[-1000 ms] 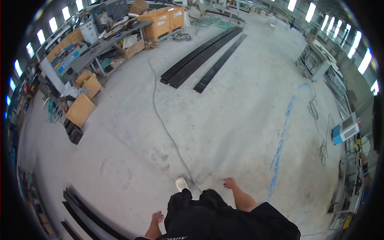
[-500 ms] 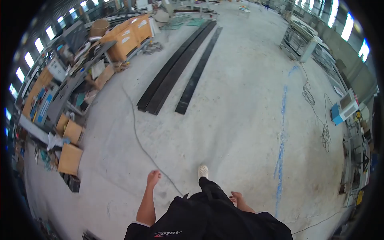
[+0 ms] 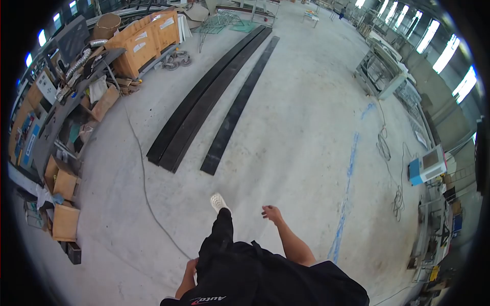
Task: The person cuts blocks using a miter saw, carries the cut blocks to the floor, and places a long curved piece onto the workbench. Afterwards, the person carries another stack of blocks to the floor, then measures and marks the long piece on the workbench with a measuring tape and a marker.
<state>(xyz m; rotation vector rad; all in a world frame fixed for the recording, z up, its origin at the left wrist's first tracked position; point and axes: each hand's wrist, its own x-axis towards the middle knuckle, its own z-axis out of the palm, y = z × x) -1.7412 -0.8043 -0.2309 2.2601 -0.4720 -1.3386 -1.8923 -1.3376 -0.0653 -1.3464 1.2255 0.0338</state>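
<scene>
Right grip swung forward, left grip back | right loosely open | left part-hidden at trousers, cannot tell

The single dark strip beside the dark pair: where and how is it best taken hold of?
Probably grip the strip at its near end, left hand and right hand coming from opposite long sides: it lies flat and narrow, with bare floor along both edges.

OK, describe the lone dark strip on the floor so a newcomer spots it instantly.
Find the big orange-brown crate at the upper left. To its right lies a dark side-by-side pair, stretching away from you. The single strip is right of those, narrower, across bare floor.
</scene>
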